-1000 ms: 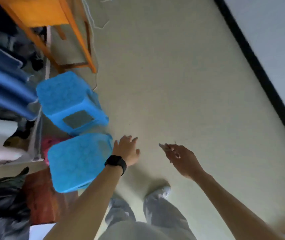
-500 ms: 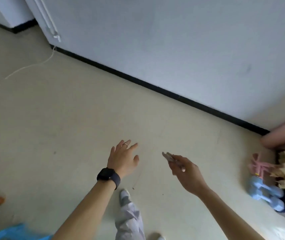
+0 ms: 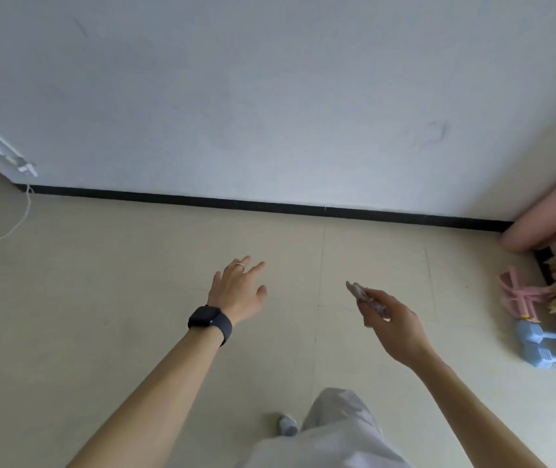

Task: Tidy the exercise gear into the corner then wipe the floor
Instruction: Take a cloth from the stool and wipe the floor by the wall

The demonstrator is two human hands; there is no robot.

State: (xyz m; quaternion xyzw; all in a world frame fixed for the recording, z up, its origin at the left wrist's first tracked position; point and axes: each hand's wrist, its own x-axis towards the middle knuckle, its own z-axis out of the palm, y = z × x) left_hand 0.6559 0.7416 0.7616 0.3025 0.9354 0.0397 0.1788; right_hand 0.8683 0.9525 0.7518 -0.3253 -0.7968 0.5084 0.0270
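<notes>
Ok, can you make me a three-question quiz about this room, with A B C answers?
1. Where are the dumbbells? A on the floor at the right; B on a shelf; C in a hand.
2. What colour is the watch? A red; B black; C yellow.
3. What is the right hand doing? A making a fist; B lying flat on the floor; C pinching a small pale thing.
Answers: 1 A, they lie there untouched; 2 B, strap and face are black; 3 C, it pokes out of the grip.
</notes>
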